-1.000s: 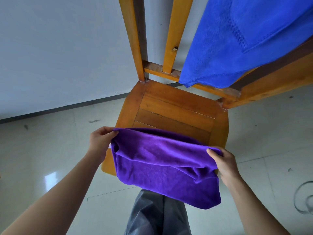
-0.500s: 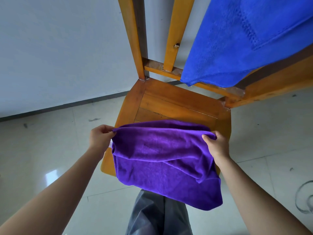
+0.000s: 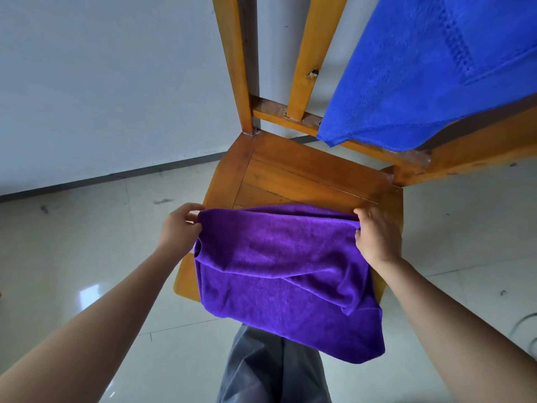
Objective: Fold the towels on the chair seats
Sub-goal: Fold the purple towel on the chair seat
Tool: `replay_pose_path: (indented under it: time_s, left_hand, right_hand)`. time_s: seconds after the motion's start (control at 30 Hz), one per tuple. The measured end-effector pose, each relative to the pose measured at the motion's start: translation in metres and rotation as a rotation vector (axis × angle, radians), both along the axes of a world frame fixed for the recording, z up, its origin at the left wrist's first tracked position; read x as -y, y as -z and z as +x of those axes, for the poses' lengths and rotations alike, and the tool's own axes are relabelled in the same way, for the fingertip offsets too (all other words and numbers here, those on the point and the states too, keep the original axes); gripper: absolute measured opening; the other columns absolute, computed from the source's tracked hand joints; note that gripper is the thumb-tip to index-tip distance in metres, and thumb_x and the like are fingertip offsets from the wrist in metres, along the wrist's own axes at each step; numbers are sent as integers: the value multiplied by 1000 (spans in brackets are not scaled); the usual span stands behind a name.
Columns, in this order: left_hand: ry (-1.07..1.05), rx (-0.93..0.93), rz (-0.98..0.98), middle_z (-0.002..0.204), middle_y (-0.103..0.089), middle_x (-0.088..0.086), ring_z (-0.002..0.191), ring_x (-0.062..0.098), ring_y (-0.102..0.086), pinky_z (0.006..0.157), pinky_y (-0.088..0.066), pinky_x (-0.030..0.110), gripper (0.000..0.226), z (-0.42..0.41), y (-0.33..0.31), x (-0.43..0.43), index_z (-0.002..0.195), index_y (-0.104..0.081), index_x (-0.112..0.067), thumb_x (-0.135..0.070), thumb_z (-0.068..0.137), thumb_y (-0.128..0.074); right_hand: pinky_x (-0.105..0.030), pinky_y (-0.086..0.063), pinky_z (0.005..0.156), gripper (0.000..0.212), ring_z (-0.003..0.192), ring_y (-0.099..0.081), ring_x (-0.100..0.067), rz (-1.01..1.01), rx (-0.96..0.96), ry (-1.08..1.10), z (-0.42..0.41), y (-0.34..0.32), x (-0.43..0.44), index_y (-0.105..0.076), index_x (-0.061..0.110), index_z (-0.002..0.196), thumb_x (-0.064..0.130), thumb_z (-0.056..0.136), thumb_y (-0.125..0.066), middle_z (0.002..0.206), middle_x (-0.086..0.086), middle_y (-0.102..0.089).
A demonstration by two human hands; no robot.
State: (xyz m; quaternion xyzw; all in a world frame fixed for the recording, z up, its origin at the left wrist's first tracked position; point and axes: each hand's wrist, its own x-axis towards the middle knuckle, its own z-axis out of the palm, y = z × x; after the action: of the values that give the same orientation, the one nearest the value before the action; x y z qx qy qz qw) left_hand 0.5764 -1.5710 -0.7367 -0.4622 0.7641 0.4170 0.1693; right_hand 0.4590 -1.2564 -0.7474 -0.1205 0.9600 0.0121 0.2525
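Pale glossy floor tiles (image 3: 72, 257) and a white wall (image 3: 101, 82) lie behind the scene. At left, the left hand (image 3: 180, 228) pinches one corner of a purple towel (image 3: 279, 263). The towel is doubled over on the wooden chair seat (image 3: 305, 175), and its near part hangs off the front edge. The right hand (image 3: 374, 237) grips the opposite corner. At upper right, a blue towel (image 3: 421, 68) drapes over the chair back (image 3: 232, 68).

Beyond the purple towel (image 3: 284, 263), toward twelve o'clock, a strip of bare seat (image 3: 305, 175) lies free. Past it the back rail (image 3: 273, 112), slats (image 3: 311, 53) and hanging blue towel (image 3: 421, 68) block twelve to two. Open floor (image 3: 87, 242) at nine and three.
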Motion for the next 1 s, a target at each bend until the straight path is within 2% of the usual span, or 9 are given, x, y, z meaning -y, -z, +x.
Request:
replay_pose_path:
  time_s: [0.1, 0.23, 0.3, 0.4, 0.47, 0.57, 0.73, 0.9, 1.0]
  left_hand:
    - [301, 113, -130, 113, -63, 11, 103, 31, -56, 81, -44, 34, 53, -5, -3, -1, 119, -61, -13, 11, 77, -41]
    - [364, 109, -158, 112, -65, 13, 104, 30, -55, 84, -43, 33, 50, -7, -12, 2, 114, -65, -11, 11, 76, -42]
    - [367, 92, -176, 108, -65, 13, 99, 29, -54, 81, -40, 30, 46, -5, -16, 4, 110, -67, -9, 11, 76, -43]
    - [283, 39, -156, 101, -66, 13, 88, 23, -51, 79, -39, 28, 43, 2, -23, 8, 104, -69, -5, 14, 74, -44]
    - [182, -5, -111, 95, -66, 12, 86, 23, -53, 77, -39, 27, 42, 9, -29, 9, 98, -70, -5, 16, 73, -44]
    - [129, -36, -49, 85, -64, 9, 81, 24, -54, 68, -40, 23, 42, 20, -39, 9, 90, -70, -7, 19, 72, -42]
    - [144, -64, -37, 80, -62, 9, 77, 25, -53, 59, -41, 18, 40, 36, -57, 6, 86, -67, -11, 19, 72, -44]
    - [126, -108, -22, 76, -62, 10, 75, 25, -54, 52, -40, 7, 42, 48, -67, 3, 81, -66, -13, 21, 70, -45]
    - [117, -125, -23, 77, -63, 11, 76, 26, -54, 64, -44, 21, 41, 52, -73, -1, 80, -66, -12, 22, 70, -44]
  right_hand:
    - [-40, -38, 97, 32, 116, -47, -30, 94, 40, -43, -7, -3, 1, -53, 14, 123, 18, 91, -53, 122, -9, -58]
    - [-36, -40, 89, 21, 111, -50, -28, 124, 144, -74, -16, -12, -6, -57, 16, 109, 27, 90, -55, 112, -7, -58]
    - [-30, -40, 74, 7, 97, -55, -25, -138, 257, 101, -20, -21, -11, -53, 15, 84, 15, 85, -60, 97, -5, -56]
    - [-22, -37, 57, 26, 71, -53, -14, -609, 553, 503, -20, -39, -18, -40, 9, 66, -6, 75, -58, 79, 0, -58]
    - [-23, -28, 49, 26, 57, -39, -13, -730, 716, 607, -15, -53, -25, -35, 12, 62, -1, 62, -58, 61, 1, -44]
    - [-25, -22, 50, 29, 53, -31, -12, -767, 857, 585, -9, -69, -29, -30, 15, 62, 1, 54, -53, 57, 1, -31]
    - [-20, -28, 49, 33, 57, -32, -11, -651, 598, 319, 0, -84, -25, -39, 15, 69, -12, 75, -58, 64, 3, -36]
    - [-11, -34, 57, 19, 67, -43, -4, -451, 244, -112, 10, -93, -27, -51, 20, 90, 4, 85, -59, 86, 5, -49]
    - [-21, -38, 61, 14, 72, -52, -15, -351, 94, -305, 15, -93, -34, -62, 12, 99, 8, 86, -59, 96, -3, -56]
